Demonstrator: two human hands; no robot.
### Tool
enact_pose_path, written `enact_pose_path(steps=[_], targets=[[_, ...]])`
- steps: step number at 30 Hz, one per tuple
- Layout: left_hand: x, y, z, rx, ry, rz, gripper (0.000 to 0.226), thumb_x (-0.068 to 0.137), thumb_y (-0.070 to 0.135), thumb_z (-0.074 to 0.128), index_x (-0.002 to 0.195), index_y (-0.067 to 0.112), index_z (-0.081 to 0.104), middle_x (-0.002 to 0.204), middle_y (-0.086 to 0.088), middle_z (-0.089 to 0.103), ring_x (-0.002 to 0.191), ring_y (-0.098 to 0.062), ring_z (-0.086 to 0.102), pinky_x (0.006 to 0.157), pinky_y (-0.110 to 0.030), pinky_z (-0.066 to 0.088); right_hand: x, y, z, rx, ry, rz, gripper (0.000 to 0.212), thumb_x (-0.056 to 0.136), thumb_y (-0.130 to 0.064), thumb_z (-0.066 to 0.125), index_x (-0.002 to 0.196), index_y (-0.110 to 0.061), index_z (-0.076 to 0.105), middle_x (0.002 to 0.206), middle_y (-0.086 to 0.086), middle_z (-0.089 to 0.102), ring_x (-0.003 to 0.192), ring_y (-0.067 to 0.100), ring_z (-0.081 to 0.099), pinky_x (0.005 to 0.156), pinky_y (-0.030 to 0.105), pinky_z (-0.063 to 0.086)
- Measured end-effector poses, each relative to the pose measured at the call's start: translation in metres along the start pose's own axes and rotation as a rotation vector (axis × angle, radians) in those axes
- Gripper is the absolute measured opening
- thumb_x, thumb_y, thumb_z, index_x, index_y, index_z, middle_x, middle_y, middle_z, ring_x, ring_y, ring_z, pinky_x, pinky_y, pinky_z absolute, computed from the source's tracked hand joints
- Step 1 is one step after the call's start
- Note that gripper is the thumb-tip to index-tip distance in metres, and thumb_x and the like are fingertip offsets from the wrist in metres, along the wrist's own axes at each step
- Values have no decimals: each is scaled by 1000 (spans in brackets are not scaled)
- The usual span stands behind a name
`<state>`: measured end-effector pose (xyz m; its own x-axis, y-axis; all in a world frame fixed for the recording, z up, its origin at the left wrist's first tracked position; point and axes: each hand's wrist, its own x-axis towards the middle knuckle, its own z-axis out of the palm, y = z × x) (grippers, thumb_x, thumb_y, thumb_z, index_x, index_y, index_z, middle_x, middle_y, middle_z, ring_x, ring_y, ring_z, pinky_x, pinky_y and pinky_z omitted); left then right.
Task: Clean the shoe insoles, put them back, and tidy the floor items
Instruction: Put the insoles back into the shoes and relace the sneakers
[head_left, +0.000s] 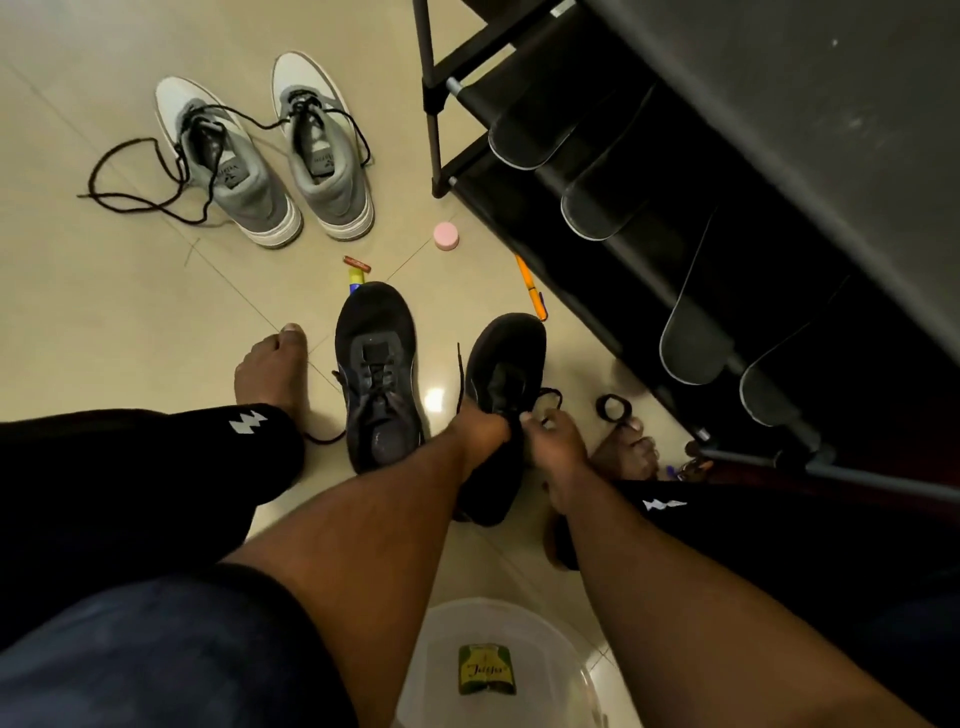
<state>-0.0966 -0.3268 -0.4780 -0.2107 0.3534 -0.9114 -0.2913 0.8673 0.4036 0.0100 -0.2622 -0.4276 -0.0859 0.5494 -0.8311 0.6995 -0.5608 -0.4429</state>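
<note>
Both hands at right black shoe (501, 374): left hand (480, 428) fingers inside opening, grip unclear; right hand (558, 441) fingers pinching collar; left black shoe (376, 374) beside, on floor (104, 312)

glossy floor tiles (104, 322), matt (cloth) black shoe (376, 364)

Four dark insoles (597, 171) lean in a row on the black rack at the right, each with a pale edge. One black shoe (377, 374) lies flat on the floor in the middle; the other black shoe (501, 395) is just right of it. Far left stand two grey-white sneakers (270, 150), their laces loose. A pink jar (446, 236), an orange pen (531, 287) and a small tube (356, 274) lie between them.
</note>
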Motion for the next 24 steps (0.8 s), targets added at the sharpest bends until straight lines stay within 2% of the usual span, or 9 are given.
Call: enact_pose_path(steps=[2,4,9,13,16,18,20,22,24], targets=[[15,-7,-4,-58,-58,-50,47,83,12,63,127,26,54,108,-7,69,111,-41,60,81,-48,57,-6,9,9,56,-65,1,36,98,-31,50,132,-19,52,122,4,60,111,26,57,95,41,49],[-17,5,2,-128,-28,40,39,86,1,58,115,26,56,99,0,67,100,-28,66,79,-39,58,-9,10,11,4,-15,-58,37,99,-31,47,135,-22,53,128,7,60,115,29,56,99,42,47],[-71,35,37,-141,-83,143,56,87,12,64,138,27,46,118,-8,65,107,-27,62,97,-46,52,-8,1,-10,-148,134,-134,36,100,-27,44,136,-22,48,128,10,59,115,33,55,97,40,45],[-70,51,29,209,-249,167,89,83,-1,65,154,23,17,136,-16,53,122,-33,53,104,-43,46,-1,-8,-24,-273,127,-102,40,98,-19,47,138,-17,45,132,14,57,119,35,53,102,43,44],[-67,48,1,376,-271,202,99,83,-3,65,156,24,4,148,-11,42,132,-30,45,105,-37,43,-8,-15,-18,-596,315,-264,39,95,-22,51,133,-14,50,133,12,54,123,34,49,102,42,41],[-72,39,-29,452,-80,303,89,83,-3,63,156,23,16,154,-8,34,139,-28,37,109,-37,39,-17,-20,-8,-780,362,-535,36,93,-24,55,128,-16,56,133,6,54,124,29,46,103,41,38],[-76,20,-63,579,311,438,75,82,1,60,150,23,35,150,-5,40,137,-26,40,110,-40,39,-18,-24,8,-837,200,-731,27,93,-19,54,117,-14,65,125,5,59,119,26,49,101,37,39],[-75,1,-94,625,666,391,64,83,9,59,143,24,43,142,-6,47,127,-29,46,105,-43,42,-20,-29,27,-783,-5,-738,23,93,-13,53,109,-12,69,118,5,63,113,24,55,99,34,43],[-76,-16,-119,402,764,198,65,84,12,60,145,22,39,142,-9,45,129,-32,45,106,-44,41,-25,-38,50,-687,-156,-653,25,93,-9,53,113,-13,68,121,4,64,114,22,57,99,31,45]])
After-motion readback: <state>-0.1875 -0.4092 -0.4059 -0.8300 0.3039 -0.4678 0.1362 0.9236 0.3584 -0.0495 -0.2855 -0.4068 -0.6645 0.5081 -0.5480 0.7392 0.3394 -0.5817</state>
